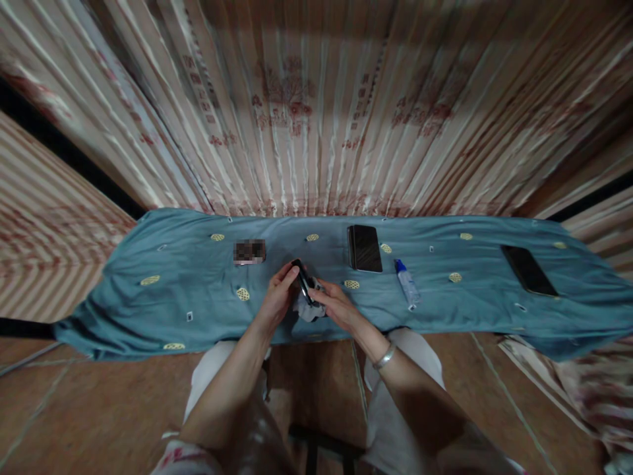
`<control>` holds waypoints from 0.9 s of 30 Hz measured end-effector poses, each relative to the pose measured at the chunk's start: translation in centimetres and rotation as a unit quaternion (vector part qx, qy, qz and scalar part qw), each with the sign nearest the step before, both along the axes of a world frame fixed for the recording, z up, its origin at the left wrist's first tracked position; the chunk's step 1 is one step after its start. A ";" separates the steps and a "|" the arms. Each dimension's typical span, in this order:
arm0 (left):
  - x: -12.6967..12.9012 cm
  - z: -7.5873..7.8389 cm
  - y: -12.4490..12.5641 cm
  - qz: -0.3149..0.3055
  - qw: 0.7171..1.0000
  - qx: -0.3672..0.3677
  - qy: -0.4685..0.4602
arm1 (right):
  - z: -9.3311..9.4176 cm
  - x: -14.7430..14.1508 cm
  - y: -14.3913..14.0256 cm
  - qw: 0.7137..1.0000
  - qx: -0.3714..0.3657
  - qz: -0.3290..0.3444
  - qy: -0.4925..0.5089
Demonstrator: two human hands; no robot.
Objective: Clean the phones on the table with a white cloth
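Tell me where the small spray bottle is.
In the head view, the small spray bottle lies on the blue cloth, right of the hands, beside the nearer dark phone.

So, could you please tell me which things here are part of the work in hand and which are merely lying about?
In hand:
- left hand gripping the small black phone
- right hand pressing the crumpled white cloth to it

Lying about on the blue-green patterned tablecloth:
- large black phone
- small clear bottle with blue cap
- slim black phone, far right
- blurred small item
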State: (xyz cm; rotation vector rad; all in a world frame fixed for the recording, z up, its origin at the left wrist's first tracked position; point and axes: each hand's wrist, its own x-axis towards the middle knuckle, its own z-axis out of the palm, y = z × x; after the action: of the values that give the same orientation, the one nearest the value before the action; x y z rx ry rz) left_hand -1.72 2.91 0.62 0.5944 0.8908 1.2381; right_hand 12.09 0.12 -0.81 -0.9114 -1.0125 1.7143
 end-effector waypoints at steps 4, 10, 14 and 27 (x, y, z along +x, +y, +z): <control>0.2 -0.7 0.2 0.019 1.000 -0.004 -0.005 | -0.2 -0.2 0.1 0.998 0.024 -0.016 -0.055; 1.0 -1.3 -0.1 -0.030 0.999 -0.011 -0.020 | -0.2 -0.1 0.3 0.988 0.089 -0.051 -0.120; 0.9 -0.8 -0.2 -0.067 0.997 -0.006 -0.026 | 0.3 0.1 0.4 0.981 0.098 -0.065 -0.158; 0.2 -1.6 0.0 0.016 0.980 0.103 0.169 | -1.5 -1.5 -0.3 0.982 0.084 -0.061 -0.155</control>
State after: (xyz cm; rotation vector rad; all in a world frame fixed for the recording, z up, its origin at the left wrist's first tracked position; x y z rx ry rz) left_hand -1.50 2.95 -0.94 0.9812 1.0621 1.2889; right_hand 10.55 -0.22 -2.32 -1.1259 -1.2578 1.3884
